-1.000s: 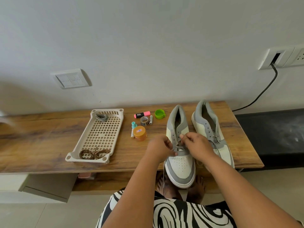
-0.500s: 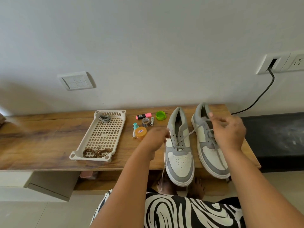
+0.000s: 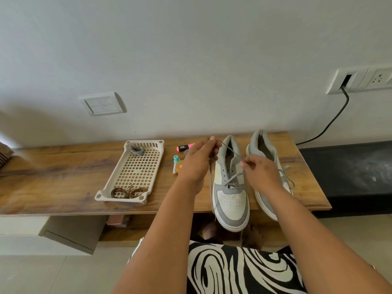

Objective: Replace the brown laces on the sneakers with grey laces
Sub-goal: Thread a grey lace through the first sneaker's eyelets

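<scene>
grey lace (image 3: 230, 150) pinched taut between left hand (image 3: 200, 160) and right hand (image 3: 262, 174)

two grey-and-white sneakers stand on the wooden shelf (image 3: 63, 183), the left one (image 3: 230, 200) and the right one (image 3: 265, 158), and two hands work above them, the left hand (image 3: 198, 161) and the right hand (image 3: 262, 176). one perforated tray (image 3: 135, 170) holds one coil of grey lace (image 3: 137, 150) and one bundle of brown laces (image 3: 128, 192). beside it lie one pink highlighter (image 3: 185, 147), one teal-capped tube (image 3: 175, 161) and one orange jar (image 3: 180, 167), while the wall carries one switch plate (image 3: 102, 103), one socket panel (image 3: 358, 79) and one black cable (image 3: 331, 122).
</scene>
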Demonstrator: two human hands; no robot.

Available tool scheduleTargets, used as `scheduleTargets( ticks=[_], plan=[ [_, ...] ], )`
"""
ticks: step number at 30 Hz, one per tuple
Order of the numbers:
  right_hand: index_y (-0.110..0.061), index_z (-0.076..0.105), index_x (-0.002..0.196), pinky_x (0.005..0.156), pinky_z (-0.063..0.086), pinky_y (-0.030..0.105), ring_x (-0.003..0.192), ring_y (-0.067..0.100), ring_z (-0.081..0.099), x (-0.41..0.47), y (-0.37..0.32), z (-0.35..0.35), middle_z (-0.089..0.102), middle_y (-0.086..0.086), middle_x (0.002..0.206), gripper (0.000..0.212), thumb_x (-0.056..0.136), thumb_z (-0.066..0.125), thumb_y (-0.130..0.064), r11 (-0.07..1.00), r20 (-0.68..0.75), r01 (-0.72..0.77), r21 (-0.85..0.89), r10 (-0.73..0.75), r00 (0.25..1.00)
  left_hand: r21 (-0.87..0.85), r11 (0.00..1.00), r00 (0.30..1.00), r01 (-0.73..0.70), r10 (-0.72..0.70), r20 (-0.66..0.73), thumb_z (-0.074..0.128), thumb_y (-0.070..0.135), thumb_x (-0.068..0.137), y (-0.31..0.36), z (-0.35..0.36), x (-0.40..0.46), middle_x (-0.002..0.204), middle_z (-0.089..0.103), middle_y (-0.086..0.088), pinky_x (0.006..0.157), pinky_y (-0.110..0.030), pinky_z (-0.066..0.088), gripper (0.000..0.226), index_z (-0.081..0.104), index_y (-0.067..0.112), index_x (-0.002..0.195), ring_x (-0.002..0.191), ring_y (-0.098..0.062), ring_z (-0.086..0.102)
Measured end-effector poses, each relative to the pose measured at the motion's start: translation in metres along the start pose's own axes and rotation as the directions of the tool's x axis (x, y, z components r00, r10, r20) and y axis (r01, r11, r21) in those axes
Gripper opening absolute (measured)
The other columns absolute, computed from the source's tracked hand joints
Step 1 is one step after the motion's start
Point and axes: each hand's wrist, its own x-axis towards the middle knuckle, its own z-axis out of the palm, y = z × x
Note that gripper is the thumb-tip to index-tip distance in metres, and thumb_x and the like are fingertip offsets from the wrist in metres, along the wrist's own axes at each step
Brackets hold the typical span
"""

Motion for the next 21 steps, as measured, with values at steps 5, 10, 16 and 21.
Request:
scheduleTargets(
  ticks=[5,10,16,21],
  plan=[
    [-0.025,0.054,0.13,0.093,0.039,0.025,0.112,0.005,0.049,-0.003,-0.001,-0.014,0.054,-0.015,0.112,0.043,0.09,0.068,-0.031,0.978,0.145,0.202,0.054,-0.208,0.967,0.238,0.971,0.994,0.008,-0.033,0.102,0.047,0.022,0.103,-0.013,0.0,-0.001,0.07,0.053,0.008,0.071,-0.022,0.041,0.029,0.064,0.017,0.08,0.066,-0.005,0.046],
    [-0.024,0.06,0.091,0.059,0.038,0.024,0.069,0.009,0.055,-0.002,-0.007,-0.015,0.059,0.0,0.082,0.018,0.102,0.047,-0.021,0.944,0.097,0.328,-0.041,-0.323,0.941,0.37,0.929,0.984,0.018,-0.082,0.159,0.048,0.024,0.103,-0.018,0.002,0.001,0.067,0.051,0.009,0.062,-0.012,0.04,0.026,0.063,0.015,0.083,0.062,-0.002,0.045],
    [-0.019,0.059,0.117,0.087,0.049,0.04,0.099,0.021,0.055,0.008,0.018,-0.052,0.059,-0.002,0.106,0.026,0.101,0.047,-0.034,0.901,0.064,-0.102,-0.421,0.142,0.988,0.385,0.922,0.996,0.051,-0.074,0.047,0.049,0.028,0.103,-0.011,-0.024,0.004,0.07,0.053,0.008,0.072,-0.024,0.04,0.028,0.064,0.019,0.08,0.072,-0.011,0.045],
    [-0.041,0.054,0.117,0.086,0.042,0.029,0.111,0.011,0.05,-0.009,-0.015,-0.02,0.057,-0.009,0.114,0.023,0.094,0.058,-0.042,0.95,0.36,0.3,-0.083,-0.252,0.898,0.529,0.848,0.963,0.038,-0.172,0.206,0.051,0.028,0.102,-0.021,-0.008,0.001,0.083,0.051,-0.005,0.071,-0.026,0.039,0.026,0.063,0.017,0.081,0.073,-0.012,0.042]
  ],
)
